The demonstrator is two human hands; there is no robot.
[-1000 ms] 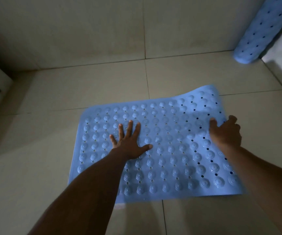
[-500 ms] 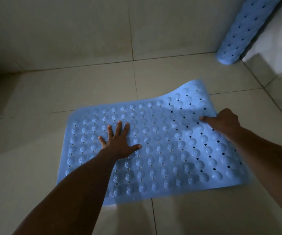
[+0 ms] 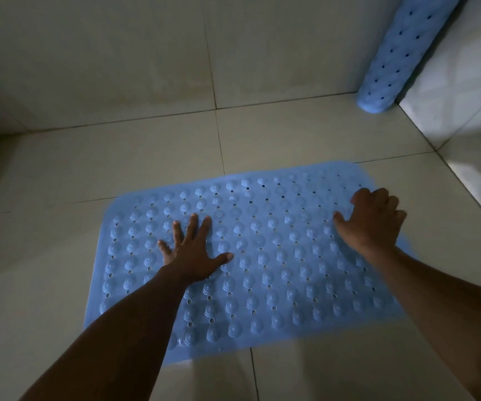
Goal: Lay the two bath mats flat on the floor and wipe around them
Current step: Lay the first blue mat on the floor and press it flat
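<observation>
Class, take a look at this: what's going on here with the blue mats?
A person is pressing a blue bath mat onto the tiled floor. The left hand lies flat on it, fingers spread; the right hand, fingers curled, sits at its right end. The second mat stands rolled up in the corner.

The unrolled bath mat [image 3: 276, 256] is found spread on the tiled floor [image 3: 59, 285]. It is light blue and rectangular with rounded corners. Its upper face is covered in rows of raised domed studs, with small round holes between them. It is laid nearly flat (the far right corner is blurred, so full contact there cannot be confirmed). Its long sides run left to right, slightly skewed to the tile joints.

The rolled bath mat [image 3: 401, 53] is noted well apart, at the far right. It is of the same blue, perforated and rolled into a tube. It is stood leaning, with its lower end on the floor at the foot of the right-hand wall [image 3: 465, 82].
</observation>
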